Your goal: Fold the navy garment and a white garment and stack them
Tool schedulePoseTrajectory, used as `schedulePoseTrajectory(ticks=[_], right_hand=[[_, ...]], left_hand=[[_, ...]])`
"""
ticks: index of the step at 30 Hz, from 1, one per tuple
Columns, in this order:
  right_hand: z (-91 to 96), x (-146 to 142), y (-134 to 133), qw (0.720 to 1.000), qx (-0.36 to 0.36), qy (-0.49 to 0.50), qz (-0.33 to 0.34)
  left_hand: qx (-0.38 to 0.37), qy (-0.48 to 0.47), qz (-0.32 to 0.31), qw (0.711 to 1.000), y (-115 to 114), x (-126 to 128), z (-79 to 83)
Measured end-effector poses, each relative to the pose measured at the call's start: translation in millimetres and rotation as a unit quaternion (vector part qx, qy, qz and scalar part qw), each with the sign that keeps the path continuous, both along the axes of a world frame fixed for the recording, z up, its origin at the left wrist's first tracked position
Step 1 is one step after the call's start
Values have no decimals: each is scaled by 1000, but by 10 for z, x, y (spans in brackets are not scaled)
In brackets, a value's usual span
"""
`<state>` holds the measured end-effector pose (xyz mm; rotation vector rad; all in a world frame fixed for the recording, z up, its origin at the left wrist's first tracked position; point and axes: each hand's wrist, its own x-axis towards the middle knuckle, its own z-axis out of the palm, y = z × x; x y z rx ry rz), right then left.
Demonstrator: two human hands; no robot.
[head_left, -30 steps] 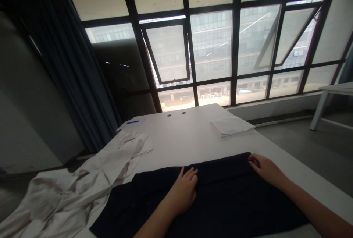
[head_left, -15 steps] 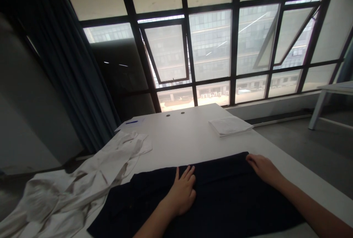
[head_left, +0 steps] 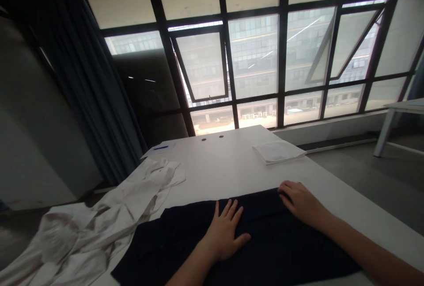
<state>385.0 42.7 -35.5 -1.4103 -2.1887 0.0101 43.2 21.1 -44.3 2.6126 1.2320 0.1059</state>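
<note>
A folded dark navy garment (head_left: 265, 242) lies across the near part of the white table. My left hand (head_left: 225, 235) rests flat on the middle of it, fingers spread and thumb out to the side. At the garment's far right edge, my right hand (head_left: 300, 202) is closed, with its bent fingers and thumb gripping the cloth there. The fold under those fingers is partly hidden. Left of the navy cloth, a crumpled off-white garment (head_left: 115, 215) lies and runs off toward the near left.
A folded white cloth or paper stack (head_left: 278, 151) is on the right side of the table (head_left: 218, 166). At the far left corner are a paper sheet and a blue pen (head_left: 160, 148). Windows and a dark curtain (head_left: 96, 96) stand beyond; another table (head_left: 386, 129) is at right.
My right hand has moved left along the garment's far edge, and that corner has shifted left with it. My left hand has spread its fingers and thumb wider on the cloth.
</note>
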Motion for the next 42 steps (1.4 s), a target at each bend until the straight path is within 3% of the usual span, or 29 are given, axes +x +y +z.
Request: schedulePoseTrajectory(ticks=[3, 6, 11, 19, 30, 36, 42], right_hand=[[-6, -601, -47, 996, -31, 9, 89], [-115, -1029, 24, 990, -70, -4, 126], [-337, -1229, 155, 983, -147, -67, 92], [-542, -958, 177, 980, -154, -99, 81], [-759, -5, 336, 966, -169, -136, -143], [-784, 85, 349, 963, -156, -146, -165], [-772, 69, 342, 961, -161, -150, -167]], left_hand=[[7, 9, -5, 1000, -3, -1, 4], [12, 23, -9, 1000, -7, 1, 8], [17, 26, -13, 999, 0, 1, 10], [4, 5, 37, 999, 8, -5, -27], [-30, 27, 94, 995, 40, -129, -6], [-16, 54, 88, 995, 128, -468, 24], [-36, 89, 130, 987, 160, -1110, 10]])
